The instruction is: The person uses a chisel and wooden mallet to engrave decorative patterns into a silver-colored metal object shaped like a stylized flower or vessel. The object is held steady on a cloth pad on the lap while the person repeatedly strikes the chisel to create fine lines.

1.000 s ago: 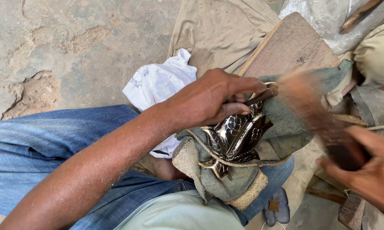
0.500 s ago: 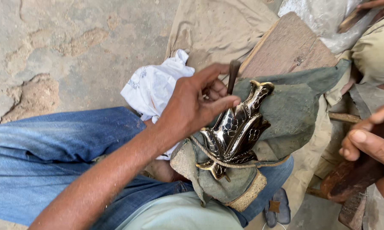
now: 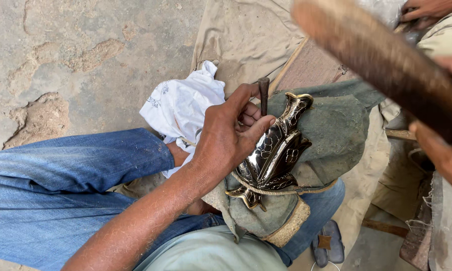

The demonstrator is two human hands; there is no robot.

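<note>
A shiny dark metal piece with brass-coloured edges and engraved patterns (image 3: 276,153) lies on a grey-green cloth pad (image 3: 331,125) over my knee. My left hand (image 3: 231,133) pinches a short dark metal punch (image 3: 263,93) upright against the piece. Raised at the upper right, blurred, is a thick wooden mallet (image 3: 381,60), with my right hand (image 3: 444,150) shut on its handle, well apart from the punch.
A white patterned cloth (image 3: 178,108) lies on my jeans-covered leg (image 3: 70,175). Beige fabric (image 3: 246,30) and a wooden board (image 3: 311,65) lie behind the pad. Another person's hand (image 3: 426,10) shows at the top right. Cracked concrete floor (image 3: 60,60) spreads left. A sandal (image 3: 329,243) lies below.
The mallet came down near the piece a second ago, dropped away to the right, and is now raised high again. My left hand stood the punch upright on the piece.
</note>
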